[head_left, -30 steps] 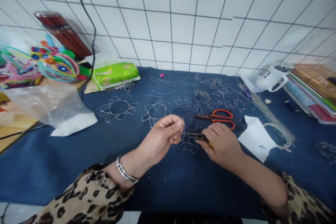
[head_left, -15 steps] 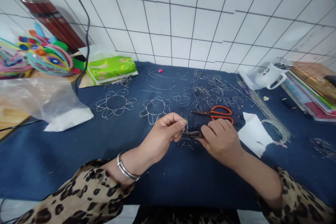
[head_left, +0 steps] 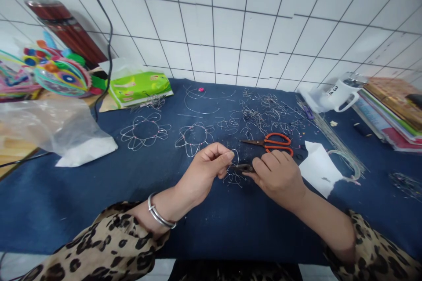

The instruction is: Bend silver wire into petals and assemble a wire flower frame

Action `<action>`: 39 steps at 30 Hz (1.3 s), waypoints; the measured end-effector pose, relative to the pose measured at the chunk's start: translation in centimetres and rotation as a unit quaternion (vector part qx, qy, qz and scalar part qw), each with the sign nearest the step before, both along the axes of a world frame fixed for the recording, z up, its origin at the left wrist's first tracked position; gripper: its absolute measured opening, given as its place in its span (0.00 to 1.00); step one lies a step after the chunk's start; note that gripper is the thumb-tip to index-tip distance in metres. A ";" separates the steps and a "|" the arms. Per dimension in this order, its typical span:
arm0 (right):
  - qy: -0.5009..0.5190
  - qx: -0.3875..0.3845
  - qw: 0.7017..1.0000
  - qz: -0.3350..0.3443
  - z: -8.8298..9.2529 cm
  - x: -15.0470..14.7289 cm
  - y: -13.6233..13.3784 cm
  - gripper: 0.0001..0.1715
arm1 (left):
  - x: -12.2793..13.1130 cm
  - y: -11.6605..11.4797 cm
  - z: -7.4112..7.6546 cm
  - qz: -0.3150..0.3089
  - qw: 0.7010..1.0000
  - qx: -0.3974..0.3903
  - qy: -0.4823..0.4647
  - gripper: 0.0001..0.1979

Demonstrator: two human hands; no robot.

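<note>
Between the thumb and fingers of my left hand (head_left: 211, 169) is pinched a thin silver wire (head_left: 238, 156), bent into a small curve. My right hand (head_left: 280, 178) is closed round a pair of dark pliers (head_left: 244, 168), mostly covered by the fingers. The plier jaws meet the wire just right of my left fingertips. Beneath them, small bent wire pieces (head_left: 234, 180) lie on the cloth. Orange-handled scissors (head_left: 277, 140) rest just beyond my right hand. Two flower-shaped wire rings with small pink beads, a nearer one (head_left: 194, 136) and a left one (head_left: 146, 131), lie flat.
A dark blue cloth (head_left: 132, 197) covers the table. Tangled wire pieces (head_left: 257, 114) lie at the back. To the right are white paper (head_left: 318, 167), long straight wires (head_left: 336, 140), a white mug (head_left: 344, 94) and books (head_left: 389, 118). A green tissue pack (head_left: 141, 88) and plastic bag (head_left: 59, 127) sit left.
The wire by my left fingertips now bows out to the right in a rounder curve. The pliers have turned slightly, while both hands stay nearly in place.
</note>
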State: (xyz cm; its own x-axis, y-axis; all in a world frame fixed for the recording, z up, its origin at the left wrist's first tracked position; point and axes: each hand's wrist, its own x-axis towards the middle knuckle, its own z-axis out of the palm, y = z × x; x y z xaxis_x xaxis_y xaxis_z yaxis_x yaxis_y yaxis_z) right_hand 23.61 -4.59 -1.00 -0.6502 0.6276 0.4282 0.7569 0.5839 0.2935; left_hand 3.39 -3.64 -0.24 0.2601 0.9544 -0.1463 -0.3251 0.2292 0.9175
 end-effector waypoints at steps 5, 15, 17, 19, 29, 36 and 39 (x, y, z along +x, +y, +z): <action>0.004 -0.004 1.000 -0.008 0.0 -0.1 0.0 0.18 | 0.0 0.1 -0.3 0.003 1.000 0.012 0.009 0.10; 0.013 -0.010 1.000 -0.012 0.0 -0.2 0.0 0.18 | 0.0 0.1 -0.3 0.005 1.000 0.011 0.006 0.10; 0.016 -0.012 1.000 -0.006 0.0 -0.1 0.0 0.18 | -0.1 0.1 -0.3 0.004 1.000 0.011 0.006 0.10; 0.019 -0.017 1.000 -0.003 0.0 -0.1 0.0 0.17 | -0.1 0.1 -0.4 0.002 1.000 0.014 0.009 0.10; 0.027 -0.051 0.998 0.008 -0.5 -0.6 -0.2 0.18 | -0.2 0.0 -0.1 0.012 0.998 0.061 0.031 0.08; 0.025 -0.044 0.998 -0.022 -0.2 -0.6 -0.2 0.18 | -0.5 0.2 -0.2 0.031 0.996 0.058 0.053 0.09; 0.026 -0.033 0.999 -0.031 0.0 -0.5 -0.2 0.19 | -0.4 0.1 -0.4 0.033 0.997 0.052 0.055 0.10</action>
State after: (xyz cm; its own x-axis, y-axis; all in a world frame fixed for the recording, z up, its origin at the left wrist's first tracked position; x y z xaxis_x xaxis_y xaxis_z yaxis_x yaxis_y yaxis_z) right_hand 23.09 -4.76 -1.05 -0.5877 0.6933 0.4171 0.8051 0.5523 0.2164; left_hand 3.01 -3.51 -0.64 0.1840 0.9804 -0.0703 -0.2324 0.1129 0.9661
